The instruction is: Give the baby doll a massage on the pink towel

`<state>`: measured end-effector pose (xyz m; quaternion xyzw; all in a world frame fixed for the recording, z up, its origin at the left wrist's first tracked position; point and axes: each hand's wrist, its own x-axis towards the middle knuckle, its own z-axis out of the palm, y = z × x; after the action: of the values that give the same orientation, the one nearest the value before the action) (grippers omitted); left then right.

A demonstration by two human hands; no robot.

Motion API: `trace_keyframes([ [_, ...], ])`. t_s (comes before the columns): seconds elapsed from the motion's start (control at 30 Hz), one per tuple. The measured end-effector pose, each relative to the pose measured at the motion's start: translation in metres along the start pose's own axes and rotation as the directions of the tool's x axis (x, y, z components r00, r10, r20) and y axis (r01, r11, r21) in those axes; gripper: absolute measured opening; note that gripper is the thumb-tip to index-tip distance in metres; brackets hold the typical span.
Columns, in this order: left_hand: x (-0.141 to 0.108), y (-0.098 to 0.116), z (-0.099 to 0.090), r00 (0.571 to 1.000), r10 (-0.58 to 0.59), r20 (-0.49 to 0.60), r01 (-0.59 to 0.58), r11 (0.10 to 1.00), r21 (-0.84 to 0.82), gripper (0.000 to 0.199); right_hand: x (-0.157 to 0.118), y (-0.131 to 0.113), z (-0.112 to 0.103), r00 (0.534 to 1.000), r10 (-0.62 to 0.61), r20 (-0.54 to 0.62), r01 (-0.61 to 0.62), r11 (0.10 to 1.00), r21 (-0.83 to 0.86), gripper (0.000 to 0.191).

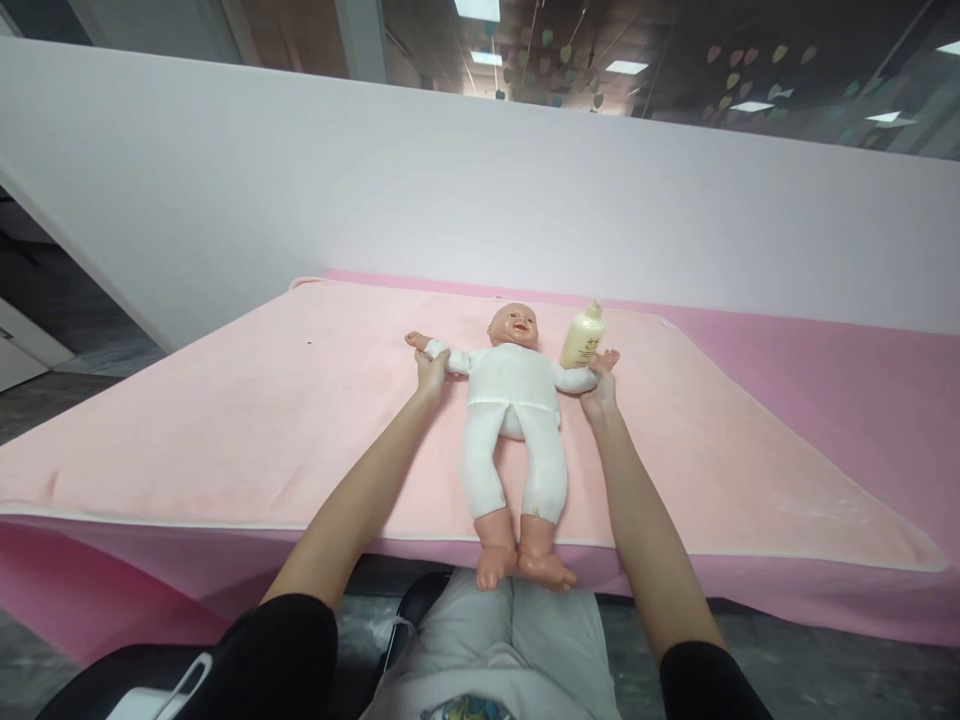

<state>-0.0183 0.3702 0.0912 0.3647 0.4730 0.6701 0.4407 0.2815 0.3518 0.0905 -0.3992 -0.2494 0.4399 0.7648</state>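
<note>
A baby doll with a white cloth body lies on its back on the pale pink blanket, head away from me and feet over the front edge. Its arms are spread out to both sides. My left hand is closed round the doll's arm on the left, near the wrist. On the other side, my right hand grips the doll's arm just below its small hand. A pale yellow pump bottle is right behind that arm, partly covered by it.
Pink cloth shows under the blanket on the right and hangs over the table's front edge. Behind the table rises a white partition. A dark chair is below the front edge, by my legs.
</note>
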Motion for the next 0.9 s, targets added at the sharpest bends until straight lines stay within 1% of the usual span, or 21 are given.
trace_keyframes([
  [0.13, -0.001, 0.001, 0.001, 1.000, -0.013, 0.001, 0.013, 1.000, -0.003, 0.060, 0.000, 0.001, -0.001, 0.999, -0.020, 0.028, 0.020, 1.000, 0.000, 0.047],
  [0.3, 0.000, -0.001, 0.001, 1.000, -0.013, -0.004, 0.013, 1.000, -0.009, 0.061, 0.003, 0.004, -0.003, 0.996, -0.070, 0.061, 0.064, 0.994, 0.084, 0.063],
  [0.37, 0.000, -0.001, 0.001, 1.000, -0.012, -0.006, 0.012, 1.000, -0.010, 0.061, 0.004, 0.004, -0.003, 0.995, -0.071, 0.069, 0.064, 0.994, 0.090, 0.066],
  [0.47, -0.001, 0.000, 0.001, 1.000, -0.019, -0.012, 0.019, 1.000, -0.008, 0.062, 0.004, 0.003, -0.003, 0.998, -0.015, 0.054, 0.009, 0.995, 0.100, 0.061],
  [0.57, -0.003, 0.003, 0.001, 0.999, -0.034, -0.019, 0.034, 0.999, -0.012, 0.064, 0.002, 0.003, -0.003, 0.999, 0.033, 0.029, -0.036, 0.996, 0.085, 0.051],
  [0.67, -0.003, 0.003, 0.001, 0.999, -0.038, -0.012, 0.038, 0.999, -0.014, 0.065, 0.002, 0.003, -0.003, 1.000, 0.026, 0.016, -0.027, 0.998, 0.064, 0.046],
  [0.8, -0.001, 0.000, 0.001, 1.000, -0.016, -0.007, 0.016, 1.000, -0.009, 0.065, 0.006, 0.007, -0.004, 1.000, 0.009, -0.014, -0.008, 0.999, 0.053, 0.048],
  [0.9, -0.001, 0.000, 0.001, 1.000, -0.012, -0.006, 0.012, 1.000, 0.000, 0.061, 0.014, 0.015, -0.009, 1.000, -0.014, -0.021, 0.014, 1.000, 0.022, 0.050],
])
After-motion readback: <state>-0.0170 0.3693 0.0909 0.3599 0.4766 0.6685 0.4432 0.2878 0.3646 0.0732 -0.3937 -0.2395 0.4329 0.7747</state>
